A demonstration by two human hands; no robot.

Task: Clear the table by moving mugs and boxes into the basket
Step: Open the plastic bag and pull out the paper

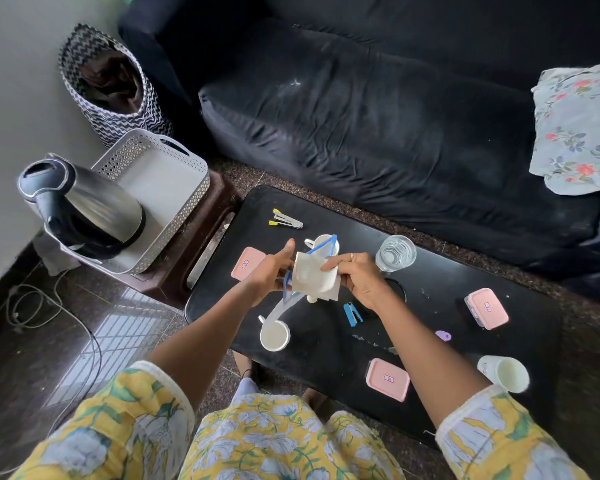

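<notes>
— Over the middle of the table (pixel 333 362), left hand (pixel 269 271) and right hand (pixel 361 282) both grip a white mug (pixel 312 298) through a cloth (pixel 305 271). Wiping it, I guess?

— Probably, so it goes in clean. The basket (pixel 201 188) sits off the table's left edge on a stool (pixel 174 271), with a kettle (pixel 90 209) hogging one end.

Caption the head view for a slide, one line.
Left hand and right hand grip a white mug above the black table, pink-lidded boxes not yet in the basket.
</notes>
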